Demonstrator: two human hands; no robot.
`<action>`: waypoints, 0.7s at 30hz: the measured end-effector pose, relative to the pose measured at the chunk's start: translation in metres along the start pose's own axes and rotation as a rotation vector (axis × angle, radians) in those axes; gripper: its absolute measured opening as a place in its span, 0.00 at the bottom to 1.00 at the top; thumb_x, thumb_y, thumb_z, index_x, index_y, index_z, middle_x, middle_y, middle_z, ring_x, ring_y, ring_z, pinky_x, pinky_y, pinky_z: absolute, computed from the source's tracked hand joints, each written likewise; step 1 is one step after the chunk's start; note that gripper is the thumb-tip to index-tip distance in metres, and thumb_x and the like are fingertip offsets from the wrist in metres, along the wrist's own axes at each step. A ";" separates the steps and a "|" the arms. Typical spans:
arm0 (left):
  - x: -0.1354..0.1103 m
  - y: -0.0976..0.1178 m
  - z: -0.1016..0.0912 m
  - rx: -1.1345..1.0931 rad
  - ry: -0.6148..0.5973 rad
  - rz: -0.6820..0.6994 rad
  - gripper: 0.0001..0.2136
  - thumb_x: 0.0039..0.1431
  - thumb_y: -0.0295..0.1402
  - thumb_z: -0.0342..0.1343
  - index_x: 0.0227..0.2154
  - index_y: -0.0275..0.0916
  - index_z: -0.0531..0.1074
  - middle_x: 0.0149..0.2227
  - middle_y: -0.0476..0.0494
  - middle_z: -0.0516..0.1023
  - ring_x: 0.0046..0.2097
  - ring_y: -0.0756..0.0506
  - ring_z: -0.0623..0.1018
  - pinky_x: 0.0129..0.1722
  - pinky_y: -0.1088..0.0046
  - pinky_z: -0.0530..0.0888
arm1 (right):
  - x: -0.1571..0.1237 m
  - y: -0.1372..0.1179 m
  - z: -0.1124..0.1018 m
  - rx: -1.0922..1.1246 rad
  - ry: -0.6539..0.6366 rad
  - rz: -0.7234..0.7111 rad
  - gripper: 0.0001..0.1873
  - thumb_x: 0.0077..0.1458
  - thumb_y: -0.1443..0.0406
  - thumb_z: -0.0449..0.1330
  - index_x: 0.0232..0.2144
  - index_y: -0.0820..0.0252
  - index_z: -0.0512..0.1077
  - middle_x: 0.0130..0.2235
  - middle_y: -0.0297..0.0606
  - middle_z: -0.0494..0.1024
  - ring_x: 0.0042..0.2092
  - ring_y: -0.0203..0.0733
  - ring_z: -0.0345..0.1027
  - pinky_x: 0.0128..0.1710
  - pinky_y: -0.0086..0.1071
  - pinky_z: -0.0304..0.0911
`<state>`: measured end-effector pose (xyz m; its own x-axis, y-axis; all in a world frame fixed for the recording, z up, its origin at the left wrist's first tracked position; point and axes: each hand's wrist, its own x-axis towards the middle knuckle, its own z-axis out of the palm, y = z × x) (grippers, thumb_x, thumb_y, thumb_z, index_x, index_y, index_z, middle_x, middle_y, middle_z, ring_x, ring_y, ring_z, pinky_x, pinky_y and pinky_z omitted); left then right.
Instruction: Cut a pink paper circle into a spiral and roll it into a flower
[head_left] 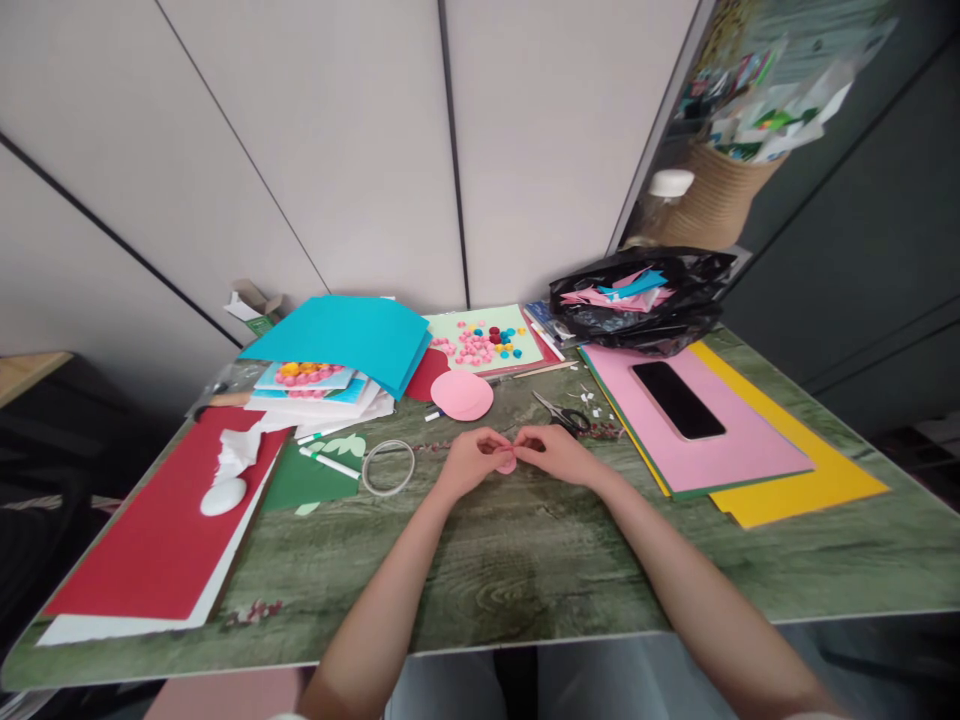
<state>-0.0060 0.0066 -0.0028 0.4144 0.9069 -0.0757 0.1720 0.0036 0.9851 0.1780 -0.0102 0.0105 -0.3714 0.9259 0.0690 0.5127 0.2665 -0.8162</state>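
A small piece of pink paper [507, 465] is pinched between the fingertips of both my hands, near the middle of the table. My left hand [474, 462] grips it from the left, thumb and fingers pressed together. From the other side my right hand [553, 453] pinches its upper edge. Much of the paper is covered by my fingers. Just behind my right hand lie black-handled scissors [562, 412]. Pink paper circles [461, 394] rest behind my left hand, and a roll of tape [388, 468] lies to its left.
Red paper [165, 540], green paper [307, 485] and blue sheets [352, 335] spread over the left. Rolled paper pieces [484, 345] sit on a pale sheet at the back. A phone [679, 400] lies on pink sheets at right, below a black bag [645, 325] of scraps.
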 end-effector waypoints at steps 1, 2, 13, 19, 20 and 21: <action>0.000 -0.001 0.000 0.020 -0.003 0.009 0.09 0.44 0.33 0.62 0.29 0.34 0.75 0.28 0.43 0.79 0.30 0.47 0.77 0.31 0.73 0.72 | 0.000 0.000 -0.001 -0.004 -0.003 0.002 0.09 0.52 0.61 0.57 0.27 0.59 0.74 0.25 0.32 0.77 0.27 0.35 0.67 0.27 0.26 0.58; 0.000 -0.001 0.001 0.021 0.003 0.013 0.09 0.44 0.34 0.62 0.29 0.34 0.75 0.28 0.43 0.79 0.30 0.47 0.77 0.31 0.73 0.72 | 0.000 -0.001 -0.002 -0.009 0.002 0.005 0.09 0.52 0.61 0.57 0.27 0.59 0.74 0.25 0.32 0.76 0.27 0.35 0.67 0.27 0.26 0.57; 0.003 -0.007 0.009 -0.226 0.170 0.017 0.12 0.42 0.34 0.64 0.31 0.34 0.76 0.31 0.41 0.80 0.33 0.45 0.79 0.37 0.69 0.73 | 0.003 -0.004 0.006 -0.043 0.208 -0.001 0.09 0.55 0.62 0.55 0.31 0.58 0.74 0.29 0.34 0.77 0.29 0.36 0.67 0.30 0.28 0.58; 0.001 -0.005 0.018 -0.373 0.257 0.027 0.11 0.41 0.33 0.65 0.30 0.34 0.76 0.30 0.43 0.80 0.32 0.47 0.78 0.37 0.71 0.73 | 0.000 -0.009 0.011 -0.070 0.308 -0.033 0.08 0.56 0.63 0.55 0.31 0.58 0.74 0.28 0.34 0.76 0.29 0.37 0.66 0.31 0.29 0.58; 0.001 -0.005 0.019 -0.400 0.265 0.021 0.11 0.41 0.33 0.65 0.30 0.34 0.76 0.30 0.43 0.80 0.32 0.47 0.78 0.37 0.70 0.73 | 0.000 -0.010 0.012 -0.073 0.320 -0.039 0.08 0.56 0.63 0.55 0.31 0.58 0.74 0.28 0.34 0.76 0.29 0.37 0.66 0.31 0.29 0.58; 0.001 -0.005 0.019 -0.421 0.269 0.013 0.12 0.40 0.32 0.65 0.30 0.34 0.76 0.29 0.43 0.80 0.32 0.47 0.78 0.37 0.70 0.73 | 0.000 -0.010 0.013 -0.076 0.331 -0.044 0.08 0.56 0.63 0.55 0.32 0.58 0.74 0.28 0.34 0.76 0.29 0.37 0.65 0.31 0.29 0.58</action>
<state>0.0109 -0.0009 -0.0106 0.1592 0.9844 -0.0747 -0.2304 0.1107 0.9668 0.1623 -0.0164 0.0113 -0.1290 0.9465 0.2959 0.5624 0.3156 -0.7643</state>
